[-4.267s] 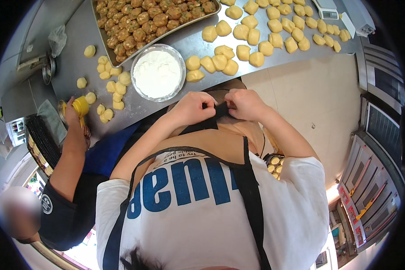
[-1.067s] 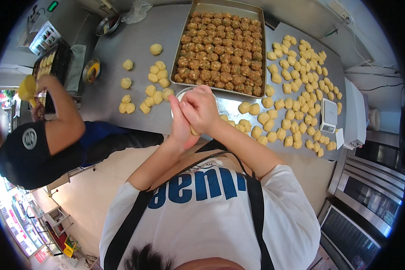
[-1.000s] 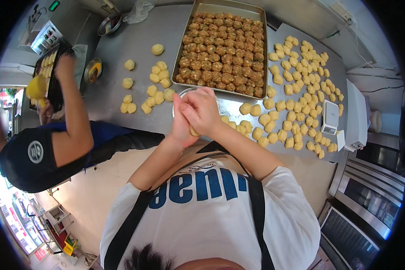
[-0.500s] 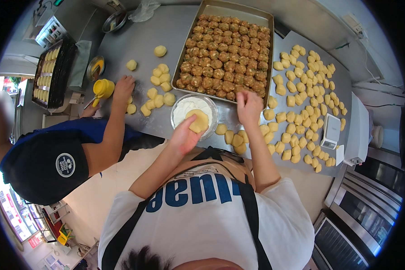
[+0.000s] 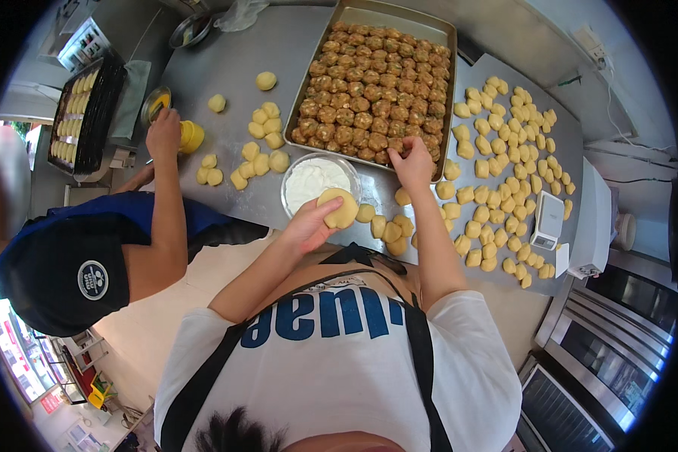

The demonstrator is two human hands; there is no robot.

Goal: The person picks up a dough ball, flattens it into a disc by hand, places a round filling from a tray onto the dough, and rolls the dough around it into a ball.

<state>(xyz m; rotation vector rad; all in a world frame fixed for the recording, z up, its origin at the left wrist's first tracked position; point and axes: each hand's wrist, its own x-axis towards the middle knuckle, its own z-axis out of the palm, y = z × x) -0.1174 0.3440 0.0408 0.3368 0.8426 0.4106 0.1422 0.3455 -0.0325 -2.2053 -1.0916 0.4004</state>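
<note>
My left hand [image 5: 310, 228] holds a flattened round of pale yellow dough [image 5: 337, 209] between thumb and fingers, just past the near right rim of a bowl of white flour [image 5: 314, 178]. Over the near edge of a large metal tray [image 5: 300, 103], my right hand [image 5: 414, 166] has its fingers curled down and pinched together by the last row of meat filling balls [image 5: 359, 138]; what lies between the fingertips is hidden. Several dough pieces [image 5: 392, 230] lie on the table between my two forearms.
Many dough pieces [image 5: 497, 194] cover the table's right side near a small white scale [image 5: 548, 218]. On the left a co-worker [image 5: 83, 256] reaches toward a metal bowl [image 5: 155, 105] beside a yellow cup [image 5: 192, 137]. Further left stands a black tray of shaped dough [image 5: 75, 113].
My left hand has shifted right with the dough round, off the flour bowl. My right hand's fingers have moved slightly left along the tray edge. The co-worker's hand has moved to the metal bowl.
</note>
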